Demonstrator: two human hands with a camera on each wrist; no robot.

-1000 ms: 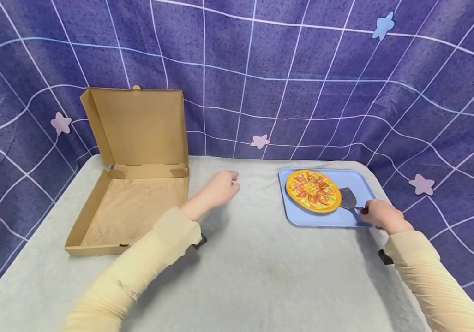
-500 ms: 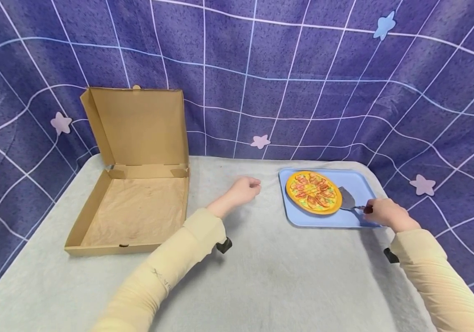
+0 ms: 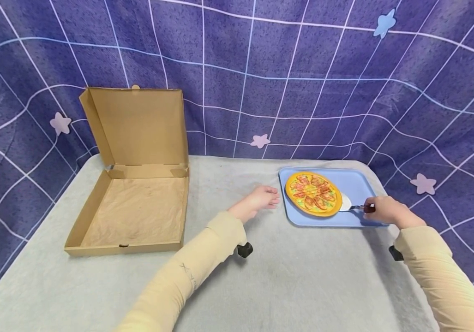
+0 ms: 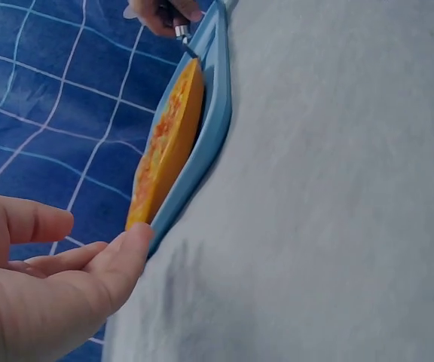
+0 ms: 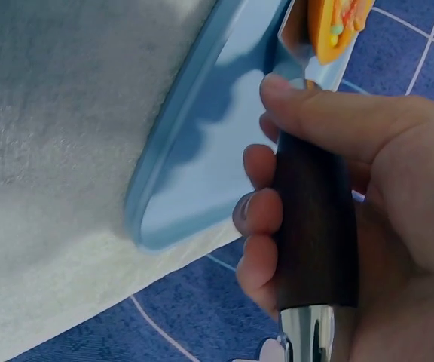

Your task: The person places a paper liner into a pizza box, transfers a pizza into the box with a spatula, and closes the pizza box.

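A toy pizza [image 3: 313,193] with a yellow crust lies on the blue tray [image 3: 361,184] at the table's right. My right hand [image 3: 386,211] grips the dark handle [image 5: 315,219] of a metal pizza server [image 3: 345,203]. The server's blade meets the pizza's right edge, its front part hidden beneath it. In the left wrist view a dark gap shows between the pizza [image 4: 175,139] and the tray's near side. My left hand [image 3: 258,198] hovers just left of the tray, holding nothing, fingers extended toward the pizza; contact is not visible.
An open cardboard pizza box [image 3: 137,210] stands at the table's left, its lid [image 3: 141,127] upright against the back. A purple-blue grid-patterned curtain [image 3: 228,78] hangs behind the grey-covered table [image 3: 286,276].
My left hand has moved right, from beside the box to near the tray's left edge. My right hand has shifted slightly right with the server, whose blade now looks brighter.
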